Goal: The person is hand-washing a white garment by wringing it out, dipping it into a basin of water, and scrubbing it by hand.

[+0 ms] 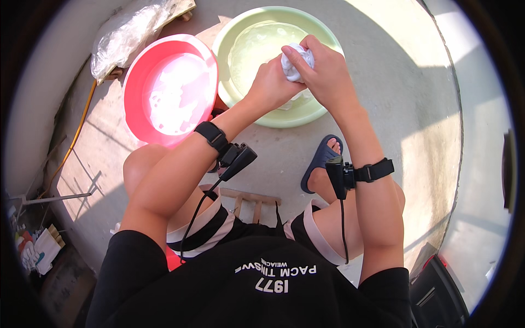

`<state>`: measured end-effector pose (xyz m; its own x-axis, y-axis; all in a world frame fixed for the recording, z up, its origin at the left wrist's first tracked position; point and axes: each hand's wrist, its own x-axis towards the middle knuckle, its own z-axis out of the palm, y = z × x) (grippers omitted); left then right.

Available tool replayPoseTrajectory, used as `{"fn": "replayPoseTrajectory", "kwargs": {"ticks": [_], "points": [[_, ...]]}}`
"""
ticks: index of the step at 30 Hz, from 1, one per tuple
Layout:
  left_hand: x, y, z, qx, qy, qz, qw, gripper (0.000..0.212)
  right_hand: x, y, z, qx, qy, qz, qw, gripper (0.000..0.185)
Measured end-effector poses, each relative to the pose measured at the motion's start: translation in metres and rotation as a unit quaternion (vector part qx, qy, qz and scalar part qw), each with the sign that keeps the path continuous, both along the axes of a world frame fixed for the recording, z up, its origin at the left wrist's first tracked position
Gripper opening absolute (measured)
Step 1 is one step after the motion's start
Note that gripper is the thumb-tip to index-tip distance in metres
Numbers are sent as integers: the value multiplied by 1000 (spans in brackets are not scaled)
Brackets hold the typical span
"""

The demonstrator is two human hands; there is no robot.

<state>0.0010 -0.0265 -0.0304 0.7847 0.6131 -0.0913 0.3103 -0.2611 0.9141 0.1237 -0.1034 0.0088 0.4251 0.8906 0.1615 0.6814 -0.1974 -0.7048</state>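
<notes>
Both my hands grip a bunched, twisted white cloth (296, 65) above a pale green plastic basin (224, 88). My left hand (272, 82) holds it from the left and below, its fingers mostly hidden. My right hand (326, 61) wraps it from the right, with the thumb lying across the cloth. Water (254, 45) stands in the green basin, and something whitish shows in it beneath my hands, too covered to name. Beside it on the left is a pink plastic basin (133, 94), its inside bright with sun glare.
A slatted wooden piece (250, 197) lies between my legs, near my slippered foot (324, 160). Clear plastic sheeting (123, 37) covers something at upper left, above a yellow hose or cable (80, 129). A metal bar (57, 199) juts in from the left. A black case-like object (439, 295) stands at lower right.
</notes>
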Motion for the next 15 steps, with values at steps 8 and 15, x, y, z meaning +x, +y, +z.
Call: {"fn": "replayPoseTrajectory", "kwargs": {"ticks": [8, 15], "points": [[-1, 2, 7, 27, -63, 34, 997, 54, 3, 7, 11, -66, 132, -99, 984, 50], [-5, 7, -2, -26, -44, -11, 999, 32, 15, 7, 2, -27, 361, -171, 917, 58]]}}
